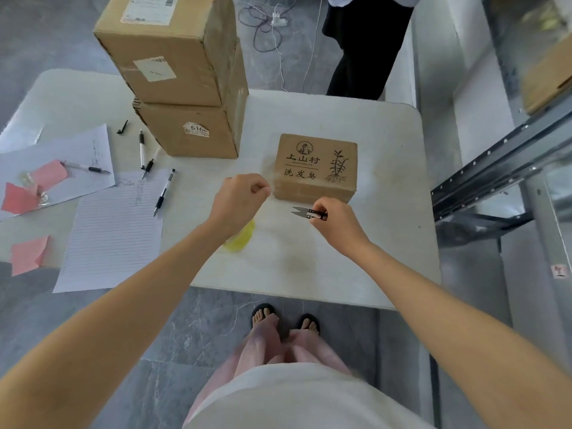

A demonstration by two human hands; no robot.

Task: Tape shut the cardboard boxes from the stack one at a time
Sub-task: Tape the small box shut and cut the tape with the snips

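Left hand, right hand, forearms bare; cream top, pale pink trousers, black open-toed sandals.

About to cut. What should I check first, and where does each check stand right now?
1. Snips gripped in right hand: ok.
2. Blades open, pointing left: ok.
3. Blades apart from left hand: ok.
4. Tape strand between left hand and small box: cannot tell, blurred.
5. Small box flat on table, top closed: ok.
6. Stack standing apart, behind the small box: ok.
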